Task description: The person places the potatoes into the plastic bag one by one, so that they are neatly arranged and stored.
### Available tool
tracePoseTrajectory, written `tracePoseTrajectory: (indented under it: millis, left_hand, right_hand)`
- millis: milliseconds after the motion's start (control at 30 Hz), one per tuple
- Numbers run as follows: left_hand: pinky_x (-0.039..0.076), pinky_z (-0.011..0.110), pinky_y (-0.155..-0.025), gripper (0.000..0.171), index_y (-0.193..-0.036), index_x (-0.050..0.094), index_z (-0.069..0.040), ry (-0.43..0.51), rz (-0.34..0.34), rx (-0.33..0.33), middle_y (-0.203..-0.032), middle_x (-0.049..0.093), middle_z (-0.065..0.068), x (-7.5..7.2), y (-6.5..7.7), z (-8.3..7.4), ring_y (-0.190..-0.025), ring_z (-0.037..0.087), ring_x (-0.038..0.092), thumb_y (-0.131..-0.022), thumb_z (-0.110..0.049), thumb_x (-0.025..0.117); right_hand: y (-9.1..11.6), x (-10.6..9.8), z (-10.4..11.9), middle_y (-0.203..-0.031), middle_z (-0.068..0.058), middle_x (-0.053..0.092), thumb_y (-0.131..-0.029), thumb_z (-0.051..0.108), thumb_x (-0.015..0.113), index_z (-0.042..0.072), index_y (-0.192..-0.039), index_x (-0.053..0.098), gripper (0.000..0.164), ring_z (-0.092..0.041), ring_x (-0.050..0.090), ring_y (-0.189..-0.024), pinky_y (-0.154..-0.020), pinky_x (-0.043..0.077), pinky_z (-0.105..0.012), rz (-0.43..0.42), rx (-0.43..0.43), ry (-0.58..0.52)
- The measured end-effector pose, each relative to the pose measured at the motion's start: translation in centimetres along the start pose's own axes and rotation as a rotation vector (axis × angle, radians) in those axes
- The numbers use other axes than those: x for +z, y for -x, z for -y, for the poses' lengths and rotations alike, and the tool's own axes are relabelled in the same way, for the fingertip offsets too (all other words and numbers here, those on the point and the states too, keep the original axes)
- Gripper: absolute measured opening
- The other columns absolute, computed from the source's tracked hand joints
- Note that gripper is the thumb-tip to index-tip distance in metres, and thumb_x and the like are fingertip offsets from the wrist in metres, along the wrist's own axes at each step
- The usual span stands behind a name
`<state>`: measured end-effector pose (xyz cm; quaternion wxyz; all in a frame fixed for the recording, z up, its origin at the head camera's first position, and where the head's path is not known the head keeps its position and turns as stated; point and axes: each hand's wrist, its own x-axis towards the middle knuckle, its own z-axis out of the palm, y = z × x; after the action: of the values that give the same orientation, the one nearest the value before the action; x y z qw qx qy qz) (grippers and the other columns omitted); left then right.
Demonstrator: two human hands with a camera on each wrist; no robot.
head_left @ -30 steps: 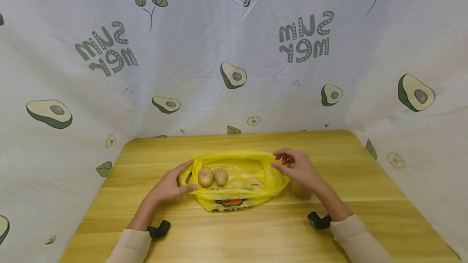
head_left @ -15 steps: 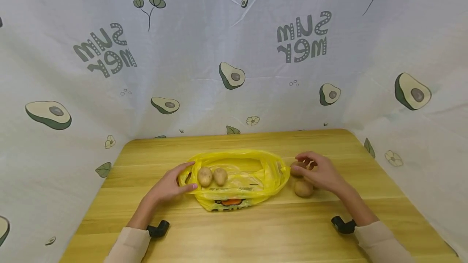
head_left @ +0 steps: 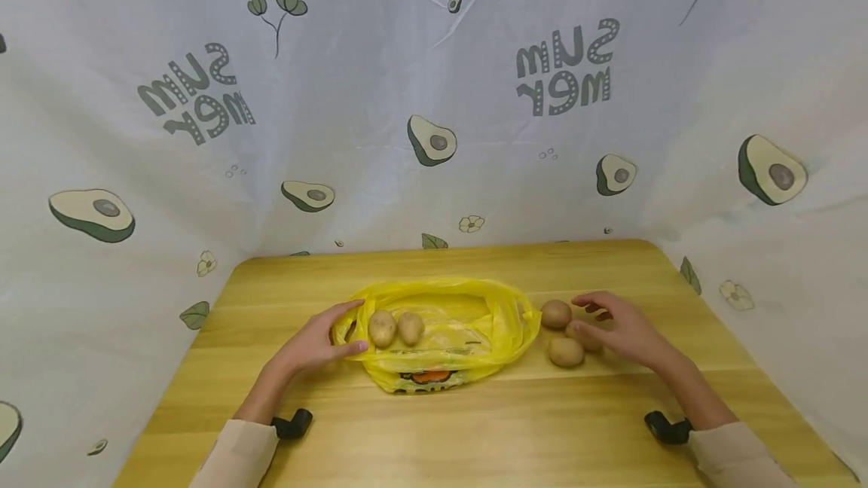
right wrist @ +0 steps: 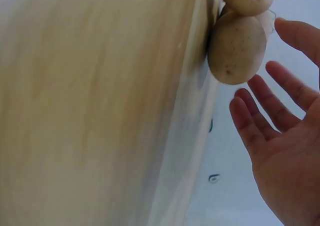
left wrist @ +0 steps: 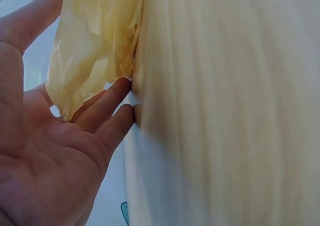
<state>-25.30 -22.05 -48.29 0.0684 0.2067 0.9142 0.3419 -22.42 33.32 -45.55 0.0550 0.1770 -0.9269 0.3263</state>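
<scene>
A yellow plastic bag [head_left: 441,360] lies on the table with its mouth spread wide. Inside, at its left end, a potato [head_left: 383,328] sits beside another potato [head_left: 410,328]. My left hand [head_left: 319,341] rests at the bag's left end, thumb and index finger apart along the rim; in the left wrist view the yellow plastic [left wrist: 95,40] hangs between them. To the right of the bag are three potatoes: a back potato [head_left: 556,314], a front potato [head_left: 566,352] and one partly hidden potato [head_left: 590,339]. My right hand [head_left: 627,333] reaches over that last one, its fingers [right wrist: 272,103] spread and loosely bent.
The wooden table [head_left: 434,443] runs back to a pale printed cloth [head_left: 366,96] that hangs behind and along both sides. A black wrist mount [head_left: 667,428] sits on the right wrist and another black mount [head_left: 293,424] on the left.
My right hand has moved right, from the bag's right rim to the potatoes outside it, which now show more fully. My left hand and the bag stay almost still.
</scene>
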Motion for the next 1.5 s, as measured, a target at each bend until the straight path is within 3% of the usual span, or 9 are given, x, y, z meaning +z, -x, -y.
tracePoseTrajectory:
  millis: [333, 600, 867, 1033, 1133, 1267, 1500]
  left_hand:
    - [0.03, 0.065, -0.12, 0.087, -0.159, 0.041, -0.021, 0.019, 0.0, -0.003, -0.162, 0.043, 0.014, 0.0, 0.4, 0.2, -0.15, 0.042, 0.038, -0.088, -0.056, 0.076]
    - [0.03, 0.065, -0.12, 0.087, -0.159, 0.04, -0.021, 0.011, 0.012, -0.01, -0.162, 0.043, 0.014, -0.1, 0.4, 0.2, -0.149, 0.043, 0.038, -0.088, -0.054, 0.077]
    - [0.03, 0.065, -0.12, 0.087, -0.159, 0.04, -0.021, 0.008, 0.002, -0.011, -0.162, 0.043, 0.014, -0.1, 0.2, 0.1, -0.149, 0.042, 0.038, -0.088, -0.055, 0.076]
    - [0.029, 0.065, -0.121, 0.088, -0.159, 0.04, -0.02, 0.011, 0.003, -0.013, -0.162, 0.042, 0.014, 0.0, 0.0, -0.1, -0.15, 0.042, 0.038, -0.088, -0.056, 0.076]
    - [0.03, 0.064, -0.121, 0.088, -0.159, 0.041, -0.021, 0.006, 0.001, -0.016, -0.162, 0.043, 0.014, 0.1, 0.0, -0.2, -0.15, 0.042, 0.038, -0.087, -0.055, 0.077]
    - [0.03, 0.065, -0.12, 0.089, -0.159, 0.04, -0.02, -0.001, 0.003, -0.011, -0.161, 0.043, 0.016, 0.2, 0.1, -0.2, -0.149, 0.043, 0.038, -0.087, -0.055, 0.077]
    - [0.031, 0.067, -0.119, 0.089, -0.16, 0.04, -0.019, -0.002, -0.007, -0.008, -0.161, 0.043, 0.017, 0.3, 0.2, -0.1, -0.148, 0.045, 0.039, -0.087, -0.055, 0.077]
  right_hand:
    - [1.0, 0.2, -0.7, -0.13, -0.019, 0.066, -0.099, 0.018, 0.07, -0.001, -0.138, 0.059, 0.045, -0.026, 0.067, -0.108, -0.086, 0.06, -0.035, 0.115, -0.051, -0.035]
    - [1.4, 0.3, -1.3, -0.127, -0.02, 0.066, -0.091, 0.013, 0.078, -0.004, -0.138, 0.057, 0.054, -0.012, 0.063, -0.107, -0.083, 0.06, -0.03, 0.158, -0.086, -0.04]
    - [1.4, 0.2, -1.4, -0.118, -0.01, 0.069, -0.087, 0.015, 0.083, 0.002, -0.126, 0.064, 0.045, -0.016, 0.065, -0.102, -0.081, 0.06, -0.032, 0.155, -0.11, -0.017]
    - [1.3, 0.1, -1.5, -0.115, -0.008, 0.07, -0.087, 0.015, 0.082, 0.004, -0.126, 0.066, 0.044, -0.017, 0.067, -0.099, -0.079, 0.059, -0.029, 0.159, -0.067, -0.015]
    - [1.1, 0.0, -1.6, -0.113, -0.009, 0.071, -0.086, 0.018, 0.084, 0.005, -0.125, 0.067, 0.044, -0.016, 0.067, -0.096, -0.077, 0.059, -0.028, 0.146, -0.014, -0.025]
    - [1.1, -0.4, -1.4, -0.112, -0.011, 0.071, -0.085, 0.021, 0.086, 0.005, -0.124, 0.067, 0.046, -0.011, 0.065, -0.095, -0.076, 0.059, -0.026, 0.065, 0.056, -0.046]
    - [0.2, -0.8, -0.1, -0.12, -0.016, 0.069, -0.087, 0.026, 0.085, 0.005, -0.124, 0.067, 0.047, -0.011, 0.065, -0.099, -0.077, 0.058, -0.019, -0.038, 0.103, -0.069]
